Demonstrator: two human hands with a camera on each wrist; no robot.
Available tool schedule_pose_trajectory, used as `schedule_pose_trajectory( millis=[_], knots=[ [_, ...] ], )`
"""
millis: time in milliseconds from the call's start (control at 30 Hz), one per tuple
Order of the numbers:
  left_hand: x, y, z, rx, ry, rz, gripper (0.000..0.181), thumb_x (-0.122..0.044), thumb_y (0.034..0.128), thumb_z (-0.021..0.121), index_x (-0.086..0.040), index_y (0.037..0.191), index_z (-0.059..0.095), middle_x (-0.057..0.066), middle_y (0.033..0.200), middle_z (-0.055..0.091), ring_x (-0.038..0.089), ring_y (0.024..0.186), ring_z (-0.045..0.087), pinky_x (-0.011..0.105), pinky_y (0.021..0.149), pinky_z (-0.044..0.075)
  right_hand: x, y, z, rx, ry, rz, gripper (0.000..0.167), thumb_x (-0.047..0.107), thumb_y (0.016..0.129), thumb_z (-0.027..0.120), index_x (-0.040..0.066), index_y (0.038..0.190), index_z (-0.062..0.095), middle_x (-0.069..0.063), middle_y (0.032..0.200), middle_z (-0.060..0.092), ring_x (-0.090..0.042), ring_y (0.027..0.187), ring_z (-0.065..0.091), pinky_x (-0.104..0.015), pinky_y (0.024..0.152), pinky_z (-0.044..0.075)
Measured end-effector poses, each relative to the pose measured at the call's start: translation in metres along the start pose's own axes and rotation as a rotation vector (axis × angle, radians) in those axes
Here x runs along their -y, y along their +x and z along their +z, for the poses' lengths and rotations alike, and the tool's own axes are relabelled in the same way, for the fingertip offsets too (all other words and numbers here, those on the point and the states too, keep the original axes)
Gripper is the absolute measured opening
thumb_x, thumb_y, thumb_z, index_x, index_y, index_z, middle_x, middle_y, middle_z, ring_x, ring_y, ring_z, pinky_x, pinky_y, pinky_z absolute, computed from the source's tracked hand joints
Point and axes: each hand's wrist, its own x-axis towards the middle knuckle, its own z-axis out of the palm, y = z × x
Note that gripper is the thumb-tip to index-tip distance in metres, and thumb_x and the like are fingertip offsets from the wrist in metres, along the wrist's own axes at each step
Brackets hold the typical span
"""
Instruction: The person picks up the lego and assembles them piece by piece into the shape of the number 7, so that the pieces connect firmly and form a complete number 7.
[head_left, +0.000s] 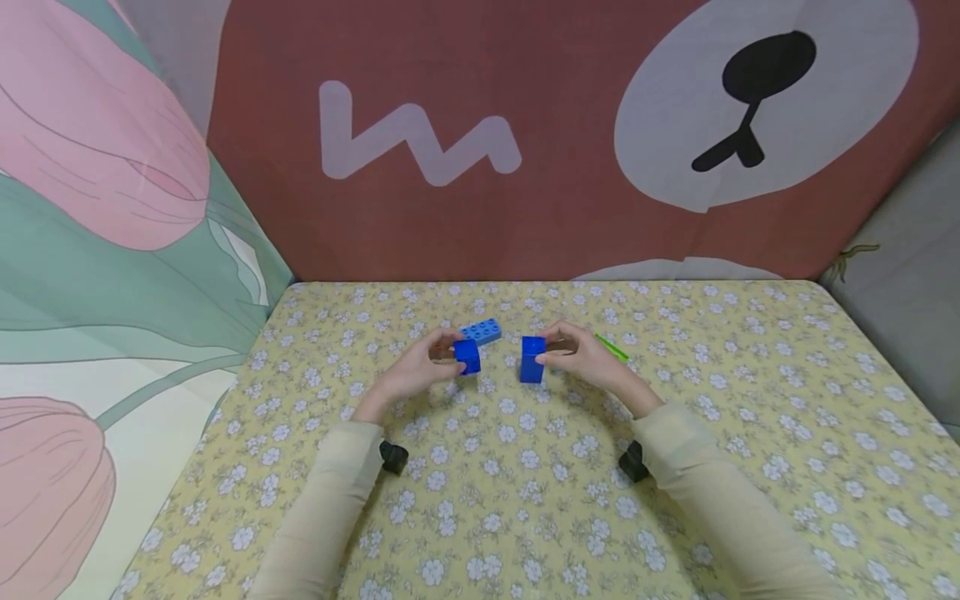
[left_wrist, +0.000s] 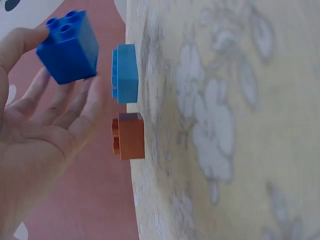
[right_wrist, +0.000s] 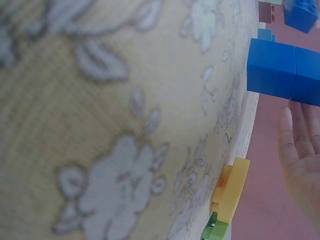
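My left hand pinches a blue block between thumb and fingers; the left wrist view shows studs on this block, held in the air by the hand. To its right, my right hand grips a taller blue piece. In the right wrist view that piece is two blue blocks joined together, with the fingers of the hand at them. The two held pieces are apart.
Behind the left hand lies a light blue studded brick, with an orange brick near it. Beside the right hand are a yellow brick and a green brick. A flowered cloth covers the table, and a printed fabric wall stands behind.
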Motion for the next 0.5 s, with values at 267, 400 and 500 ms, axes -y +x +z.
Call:
schedule_pose_trajectory(
  millis=[267, 400, 500],
  knots=[
    [-0.007, 0.002, 0.006, -0.025, -0.033, 0.124, 0.039, -0.023, 0.0966, 0.057, -0.013, 0.133, 0.050, 0.015, 0.141, 0.047, 0.035, 0.123, 0.054, 0.045, 0.090, 0.054, 0.000, 0.000, 0.000, -0.005, 0.008, 0.014, 0.038, 0.027, 0.092, 0.065, 0.008, 0.124, 0.054, -0.015, 0.133, 0.049, -0.034, 0.126, 0.050, -0.045, 0.094, 0.052],
    [-0.008, 0.004, 0.010, -0.019, -0.068, 0.167, 0.037, -0.023, 0.0997, 0.052, -0.011, 0.135, 0.052, 0.014, 0.144, 0.044, 0.038, 0.112, 0.060, 0.049, 0.089, 0.054, 0.000, 0.000, 0.000, -0.007, 0.005, 0.021, 0.040, 0.029, 0.091, 0.065, 0.009, 0.124, 0.054, -0.015, 0.135, 0.049, -0.034, 0.127, 0.049, -0.046, 0.096, 0.051],
    [-0.008, 0.005, 0.014, -0.003, -0.112, 0.166, 0.039, -0.025, 0.1015, 0.048, -0.011, 0.137, 0.051, 0.012, 0.150, 0.038, 0.042, 0.108, 0.061, 0.051, 0.092, 0.053, 0.000, 0.000, 0.001, -0.009, 0.001, 0.025, 0.041, 0.030, 0.091, 0.066, 0.009, 0.124, 0.053, -0.014, 0.137, 0.048, -0.034, 0.128, 0.049, -0.047, 0.098, 0.050]
  ],
)
